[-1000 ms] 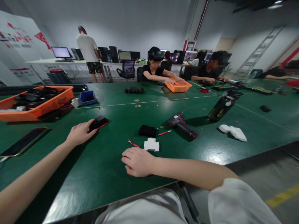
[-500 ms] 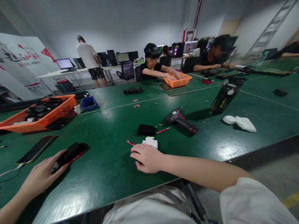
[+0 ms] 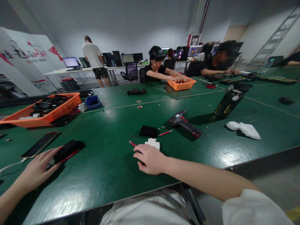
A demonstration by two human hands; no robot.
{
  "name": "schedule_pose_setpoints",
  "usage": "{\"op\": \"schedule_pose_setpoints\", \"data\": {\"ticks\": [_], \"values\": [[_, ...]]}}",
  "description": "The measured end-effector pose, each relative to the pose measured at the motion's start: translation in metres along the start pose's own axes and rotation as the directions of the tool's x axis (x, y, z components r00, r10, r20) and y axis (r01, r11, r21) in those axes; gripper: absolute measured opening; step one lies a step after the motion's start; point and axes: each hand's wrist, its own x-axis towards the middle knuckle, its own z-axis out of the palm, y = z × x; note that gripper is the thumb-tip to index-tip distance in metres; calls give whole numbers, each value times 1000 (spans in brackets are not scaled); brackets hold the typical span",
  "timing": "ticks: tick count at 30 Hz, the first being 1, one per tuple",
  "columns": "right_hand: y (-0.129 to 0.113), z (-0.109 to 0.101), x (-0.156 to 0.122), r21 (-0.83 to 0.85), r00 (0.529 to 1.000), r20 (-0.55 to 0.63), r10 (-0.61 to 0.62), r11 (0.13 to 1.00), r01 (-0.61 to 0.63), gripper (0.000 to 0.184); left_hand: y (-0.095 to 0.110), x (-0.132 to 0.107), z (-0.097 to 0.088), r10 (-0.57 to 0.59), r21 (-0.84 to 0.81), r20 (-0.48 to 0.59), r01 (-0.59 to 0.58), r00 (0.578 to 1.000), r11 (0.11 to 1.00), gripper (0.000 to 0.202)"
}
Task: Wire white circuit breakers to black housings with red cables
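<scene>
While the left hand (image 3: 38, 171) clamps a black block (image 3: 70, 147) between thumb and fingers, its end jutting past them, the right hand (image 3: 151, 159) curls near a white block (image 3: 152, 143) just beyond its knuckles, any grip there impossible to tell. The step looks like handling parts, the next move seemingly calling for a steady left hold. Boxy and dark, the black block carries a red strip (image 3: 69, 156) just beyond the thumb.

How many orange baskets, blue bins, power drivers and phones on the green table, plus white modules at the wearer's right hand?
Orange baskets: 2
Blue bins: 1
Power drivers: 1
Phones: 1
White modules at right hand: 1
Total: 6
</scene>
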Motion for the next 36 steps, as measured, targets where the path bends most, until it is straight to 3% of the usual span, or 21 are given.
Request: {"op": "schedule_pose_setpoints", "data": {"ticks": [7, 13, 19, 26, 36], "values": [[0, 1, 2, 22, 1000, 8, -5, 1000, 4, 24, 23, 10, -17, -44, 14, -70, 45, 997, 999, 65], [-1, 2, 3, 27, 999, 33, -2, 1000, 1, 24, 72, 55, -29, -138, 62, -121, 146, 983, 987, 65], [-1, 0, 4, 29, 999, 37, 2, 1000, -3, 22, 115, 85, -26, -214, 152, 39, 206, 976, 967, 61], [0, -1, 4, 51, 999, 45, -11, 999, 8, 21, 121, 66, -30, -141, 301, 51, 120, 989, 946, 46], [2, -1, 4, 33, 999, 37, -9, 999, 8, 20, 128, 59, -33, -173, 420, 59, 132, 983, 898, 41]]}}
